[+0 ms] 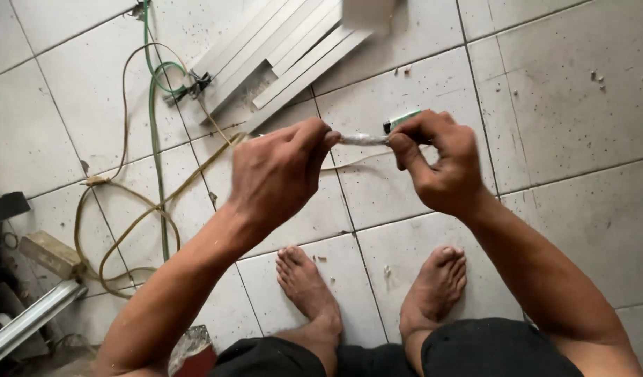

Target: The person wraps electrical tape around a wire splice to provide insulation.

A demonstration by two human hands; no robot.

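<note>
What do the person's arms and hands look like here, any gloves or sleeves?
Both arms are bare to the frame edge: no sleeves show. The left hand and right hand wear no gloves, and no rings, watch or markings are visible.

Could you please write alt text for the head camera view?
Two bare hands, left hand and right hand, pinch a thin pale cable between them above a tiled floor, with bare feet below and white strips beyond.

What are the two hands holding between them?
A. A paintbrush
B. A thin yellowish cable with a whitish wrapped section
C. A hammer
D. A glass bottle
B: the left hand and right hand pinch the cable taut between their fingertips above the tiled floor.
</note>
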